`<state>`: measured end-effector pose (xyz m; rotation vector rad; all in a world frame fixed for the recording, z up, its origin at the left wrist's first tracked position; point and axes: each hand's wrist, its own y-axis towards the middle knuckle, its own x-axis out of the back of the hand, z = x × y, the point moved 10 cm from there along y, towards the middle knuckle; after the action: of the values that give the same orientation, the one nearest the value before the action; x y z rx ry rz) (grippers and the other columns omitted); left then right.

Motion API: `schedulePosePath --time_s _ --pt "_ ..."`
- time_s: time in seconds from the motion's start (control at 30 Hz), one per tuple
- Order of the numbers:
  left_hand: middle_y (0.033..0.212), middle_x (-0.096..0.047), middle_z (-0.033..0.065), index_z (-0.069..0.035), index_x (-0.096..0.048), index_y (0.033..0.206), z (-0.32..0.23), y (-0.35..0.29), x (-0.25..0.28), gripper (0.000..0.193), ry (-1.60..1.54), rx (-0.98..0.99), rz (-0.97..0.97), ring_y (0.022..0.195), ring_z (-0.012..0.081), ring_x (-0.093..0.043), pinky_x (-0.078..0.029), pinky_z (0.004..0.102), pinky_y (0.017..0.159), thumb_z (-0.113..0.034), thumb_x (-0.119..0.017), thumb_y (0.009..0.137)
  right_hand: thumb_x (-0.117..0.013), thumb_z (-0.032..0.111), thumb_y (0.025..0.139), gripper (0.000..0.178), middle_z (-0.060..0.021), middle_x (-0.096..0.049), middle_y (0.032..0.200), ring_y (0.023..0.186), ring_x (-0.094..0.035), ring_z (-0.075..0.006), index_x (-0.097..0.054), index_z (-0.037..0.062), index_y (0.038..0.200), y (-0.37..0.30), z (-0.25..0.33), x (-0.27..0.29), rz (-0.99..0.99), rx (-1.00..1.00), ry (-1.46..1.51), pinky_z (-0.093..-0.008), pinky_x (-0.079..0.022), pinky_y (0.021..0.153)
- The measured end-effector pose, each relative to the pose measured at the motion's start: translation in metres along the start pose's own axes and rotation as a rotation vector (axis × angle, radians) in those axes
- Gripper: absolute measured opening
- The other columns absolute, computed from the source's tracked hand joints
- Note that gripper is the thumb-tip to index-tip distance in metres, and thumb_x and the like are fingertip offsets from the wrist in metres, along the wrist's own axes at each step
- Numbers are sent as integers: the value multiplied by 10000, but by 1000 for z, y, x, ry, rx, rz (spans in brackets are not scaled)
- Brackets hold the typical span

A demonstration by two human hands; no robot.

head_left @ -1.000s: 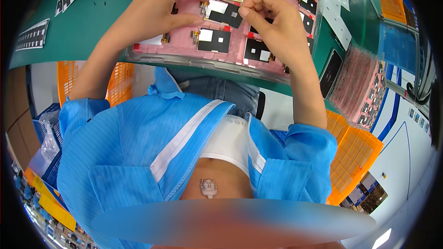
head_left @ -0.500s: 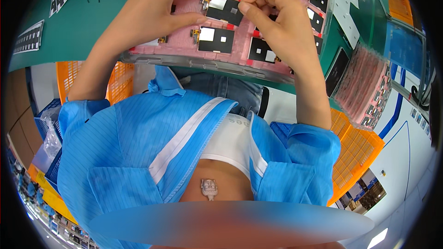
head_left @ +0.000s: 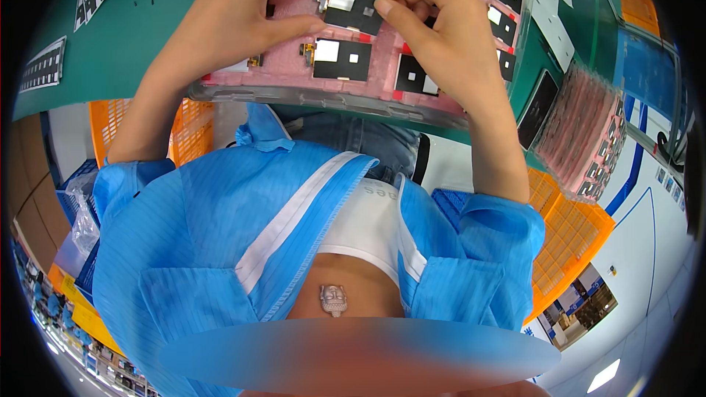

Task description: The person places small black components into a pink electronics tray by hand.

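A pink tray (head_left: 287,55) in a clear plastic rim holds several flat black-and-white panels with small gold-brown flex tails. Over its left part is my left hand (head_left: 246,18), thumb and forefinger spread apart beside the flex-tail end of one panel (head_left: 357,20). My right hand (head_left: 441,29) has thumb and forefinger pinched together at that panel's right edge; what sits between the tips is too small to make out. The panel's little square window looks grey, while those on neighbouring panels look white. Nearer me lies another black-and-white panel (head_left: 342,59), touched by neither hand.
The green work surface (head_left: 165,18) carries printed sheets (head_left: 44,66) at the left. To the right are a dark flat device (head_left: 538,106), a stack of loaded pink trays (head_left: 581,132) and a white strip (head_left: 548,26). Orange crates (head_left: 566,239) stand below table height.
The tray and panels have shifted slightly left and up in the picture. Both hands keep nearly the same pose around the same panel, the right fingertips still at its edge.
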<state>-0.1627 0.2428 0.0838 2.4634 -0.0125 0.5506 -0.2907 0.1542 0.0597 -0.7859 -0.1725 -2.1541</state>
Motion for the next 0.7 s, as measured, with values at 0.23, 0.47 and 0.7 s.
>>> schedulePosePath --time_s 0.23,0.47,0.7 --pt "1098 -640 106 -26 -719 1070 12 -21 6 414 -375 -439 -244 1056 298 -609 -484 396 912 -97 -867 690 -703 21 892 58 -68 -638 685 596 -576 -119 -657 -15 897 0 14 -5 10 72 -23 -274 -457 569" --pt "1099 -644 104 -23 -719 1064 16 -5 -2 407 212 380 144 1060 293 -611 -482 396 917 -95 -866 692 -679 15 946 49 -11 -602 741 640 -531 -80 -634 -5 945 -1 -10 -4 51 -25 200 -239 -439 585" --pt "1104 -641 101 -27 -724 1074 14 -1 -5 414 291 394 199 1061 289 -608 -478 394 913 -113 -865 694 -682 14 942 56 -10 -599 760 669 -516 -72 -631 -8 938 0 -8 -5 76 -24 146 -236 -439 603"
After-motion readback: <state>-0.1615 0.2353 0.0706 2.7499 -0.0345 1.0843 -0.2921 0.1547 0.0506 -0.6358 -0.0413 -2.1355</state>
